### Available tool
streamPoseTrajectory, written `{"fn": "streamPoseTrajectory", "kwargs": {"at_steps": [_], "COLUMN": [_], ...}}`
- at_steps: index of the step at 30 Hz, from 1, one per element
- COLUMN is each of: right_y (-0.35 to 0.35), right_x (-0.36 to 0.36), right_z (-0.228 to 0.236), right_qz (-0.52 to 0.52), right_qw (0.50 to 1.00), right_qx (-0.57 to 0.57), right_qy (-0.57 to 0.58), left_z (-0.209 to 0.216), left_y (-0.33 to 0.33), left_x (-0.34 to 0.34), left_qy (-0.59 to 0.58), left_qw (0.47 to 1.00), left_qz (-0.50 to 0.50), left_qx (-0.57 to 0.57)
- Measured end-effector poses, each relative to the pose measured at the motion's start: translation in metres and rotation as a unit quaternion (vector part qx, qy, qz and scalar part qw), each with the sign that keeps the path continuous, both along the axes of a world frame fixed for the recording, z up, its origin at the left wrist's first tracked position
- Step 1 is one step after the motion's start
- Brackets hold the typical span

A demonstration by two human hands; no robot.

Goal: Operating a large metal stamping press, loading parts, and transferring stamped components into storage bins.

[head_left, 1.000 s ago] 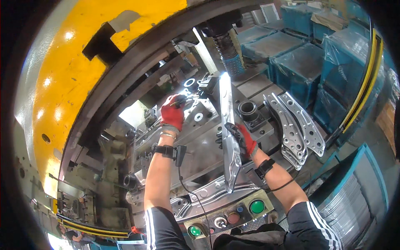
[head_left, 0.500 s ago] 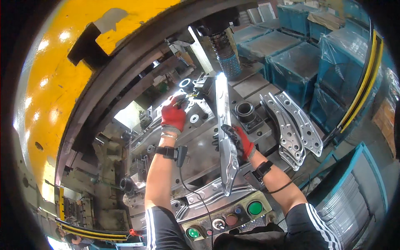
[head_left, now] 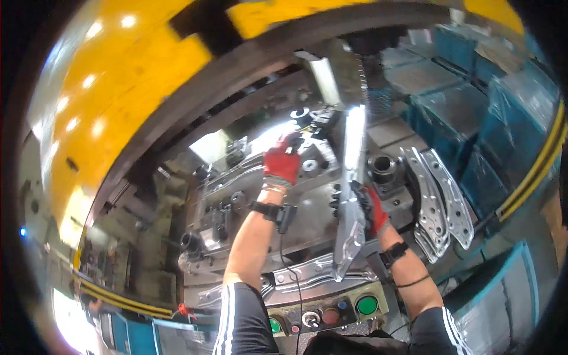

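Note:
My right hand [head_left: 373, 210], in a red glove with dark fingers, is closed around a long stamped metal bracket [head_left: 351, 231]. The bracket stands on edge above the press die [head_left: 313, 204], its long side running away from me. My left hand [head_left: 283, 160], in the same kind of glove, is over the far part of the die, beside a bright metal piece [head_left: 322, 148]. Its fingers are curled and partly blurred, so what they hold cannot be made out. Another long stamped part [head_left: 322, 275] lies along the near side of the die.
Several finished metal brackets [head_left: 435, 207] lie at the right of the die, near a round guide bushing [head_left: 383, 168]. A control box with a green button [head_left: 367, 305] is close in front of me. The yellow press frame [head_left: 136, 77] arches at upper left; blue crates [head_left: 449, 112] stand behind right.
The whole view has swung, so the die, brackets and both hands appear farther right. My right hand keeps hold of the metal bracket; my left hand stays over the far part of the die.

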State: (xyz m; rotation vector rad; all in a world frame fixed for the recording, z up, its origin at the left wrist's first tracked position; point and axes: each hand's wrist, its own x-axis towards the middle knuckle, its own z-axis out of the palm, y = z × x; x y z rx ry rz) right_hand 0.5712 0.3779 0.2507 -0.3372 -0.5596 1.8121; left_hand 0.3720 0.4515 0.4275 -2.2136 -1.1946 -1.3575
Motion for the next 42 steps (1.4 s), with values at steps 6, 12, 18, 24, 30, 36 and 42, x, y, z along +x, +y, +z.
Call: {"fn": "streamPoseTrajectory", "kwargs": {"at_steps": [6,12,18,24,30,36,42], "right_y": [-0.035,-0.031,-0.034,-0.039,-0.039,-0.038,-0.035], "right_x": [0.001,-0.004,-0.003,-0.005,-0.006,-0.009,-0.011], "right_z": [0.062,0.063,0.063,0.069,0.071,0.066,0.066], "right_qz": [-0.111,-0.097,-0.117,-0.164,-0.161,-0.177,-0.144], "right_qw": [0.985,0.987,0.987,0.972,0.972,0.969,0.982], "right_qx": [0.048,0.049,0.031,0.033,0.038,0.051,0.035], "right_qy": [-0.125,-0.117,-0.105,-0.164,-0.167,-0.167,-0.116], "left_z": [0.006,-0.023,-0.031,-0.026,-0.034,-0.044,-0.045], "left_y": [-0.011,0.027,0.041,0.041,0.044,0.048,0.049], "left_x": [-0.073,-0.236,-0.259,-0.258,-0.267,-0.259,-0.282], "left_qy": [-0.058,-0.154,-0.108,-0.06,-0.125,-0.078,-0.088], "left_qw": [0.998,0.98,0.965,0.951,0.965,0.951,0.942], "left_qz": [-0.022,0.103,0.235,0.3,0.231,0.294,0.322], "left_qx": [-0.003,-0.067,-0.05,-0.036,-0.024,-0.051,-0.022]}}
